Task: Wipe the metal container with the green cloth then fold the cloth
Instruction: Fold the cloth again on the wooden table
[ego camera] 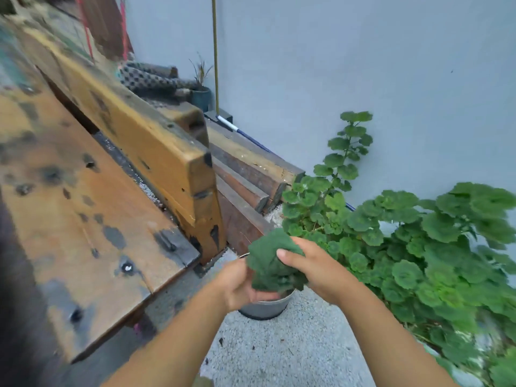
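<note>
Gripping the bunched green cloth (272, 265) from both sides: right hand (315, 270) closed over it at 3 o'clock, thumb on top; left hand (241, 283) cupping it from 8 o'clock. Hanging in a loose wad with no clear long axis. Sitting directly beneath, toward 6 o'clock, on the gravel floor (293, 350): the metal container (265, 307), mostly hidden. Judging the left hand slightly nearer its rim. Flanking: wooden tabletop (83, 208) at 9 o'clock, leafy plant (418, 247) at 3.
</note>
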A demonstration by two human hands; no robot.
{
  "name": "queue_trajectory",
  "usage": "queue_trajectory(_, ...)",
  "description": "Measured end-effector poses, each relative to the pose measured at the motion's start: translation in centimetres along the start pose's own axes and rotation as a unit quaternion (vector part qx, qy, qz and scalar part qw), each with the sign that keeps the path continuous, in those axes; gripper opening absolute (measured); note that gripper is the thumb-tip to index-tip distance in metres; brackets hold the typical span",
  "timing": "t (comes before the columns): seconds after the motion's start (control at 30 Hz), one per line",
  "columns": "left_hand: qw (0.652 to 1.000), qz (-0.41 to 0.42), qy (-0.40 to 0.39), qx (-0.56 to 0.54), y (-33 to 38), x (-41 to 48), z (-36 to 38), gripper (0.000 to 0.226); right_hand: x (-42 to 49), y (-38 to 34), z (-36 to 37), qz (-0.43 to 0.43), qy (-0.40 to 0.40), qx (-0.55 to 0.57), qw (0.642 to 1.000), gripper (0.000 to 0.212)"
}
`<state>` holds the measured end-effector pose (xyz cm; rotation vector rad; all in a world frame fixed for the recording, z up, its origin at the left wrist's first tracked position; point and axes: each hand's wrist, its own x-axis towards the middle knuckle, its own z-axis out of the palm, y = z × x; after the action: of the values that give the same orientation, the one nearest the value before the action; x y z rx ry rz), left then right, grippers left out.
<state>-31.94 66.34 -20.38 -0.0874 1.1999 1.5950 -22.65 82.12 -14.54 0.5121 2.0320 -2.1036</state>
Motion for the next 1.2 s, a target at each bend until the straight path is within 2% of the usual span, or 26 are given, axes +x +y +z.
queue_trajectory(0.1, 0.995, 0.0, -0.039, -0.091, 3.3, -8.0, 4.7, 0.057, -5.4, -8.1, 2.4, 0.042, -0.078, 0.12, 0.989, 0.038)
queue_trajectory(0.2, 0.98, 0.012, -0.074, -0.183, 5.9, -16.7, 8.0, 0.056, -10.2, -14.9, 5.6, 0.064, -0.139, 0.15, 0.977, 0.03)
queue_trajectory(0.3, 0.969, 0.072, -0.075, -0.222, 6.9, -25.4, 10.1, 0.057, -14.1, -20.0, 9.5, 0.078, -0.176, 0.133, 0.972, 0.022)
queue_trajectory(0.37, 0.964, 0.119, -0.045, -0.234, 6.9, -30.9, 11.0, 0.054, -16.1, -22.4, 12.4, 0.079, -0.177, 0.055, 0.979, 0.019)
queue_trajectory(0.43, 0.957, 0.148, 0.003, -0.248, 6.1, -35.8, 11.1, 0.046, -17.9, -23.8, 15.5, 0.051, -0.178, -0.086, 0.979, 0.019)
queue_trajectory(0.53, 0.944, 0.167, 0.073, -0.275, 4.0, -42.2, 9.7, 0.042, -20.3, -24.8, 21.1, -0.028, -0.23, -0.256, 0.938, 0.022)
queue_trajectory(0.67, 0.932, 0.17, 0.14, -0.287, 1.2, -50.0, 6.0, 0.05, -22.7, -24.2, 28.9, -0.069, -0.257, -0.329, 0.906, 0.018)
queue_trajectory(0.77, 0.926, 0.158, 0.184, -0.29, -0.3, -55.2, 3.0, 0.058, -23.9, -23.6, 34.6, -0.083, -0.268, -0.385, 0.879, 0.035)
queue_trajectory(0.83, 0.923, 0.159, 0.23, -0.264, -1.7, -58.8, 0.2, 0.055, -24.7, -23.2, 38.9, -0.064, -0.295, -0.376, 0.876, 0.032)
queue_trajectory(0.93, 0.93, 0.148, 0.278, -0.19, -4.4, -65.0, -5.3, 0.047, -25.8, -22.3, 45.4, 0.009, -0.349, -0.317, 0.882, 0.026)
queue_trajectory(1.03, 0.949, 0.108, 0.287, -0.074, -7.0, -71.5, -11.4, 0.034, -26.7, -20.6, 51.3, 0.061, -0.382, -0.3, 0.872, 0.014)
queue_trajectory(1.2, 0.96, 0.025, 0.269, 0.069, -10.9, -78.7, -19.6, 0.016, -27.5, -16.4, 58.4, 0.159, -0.429, -0.311, 0.833, 0.012)
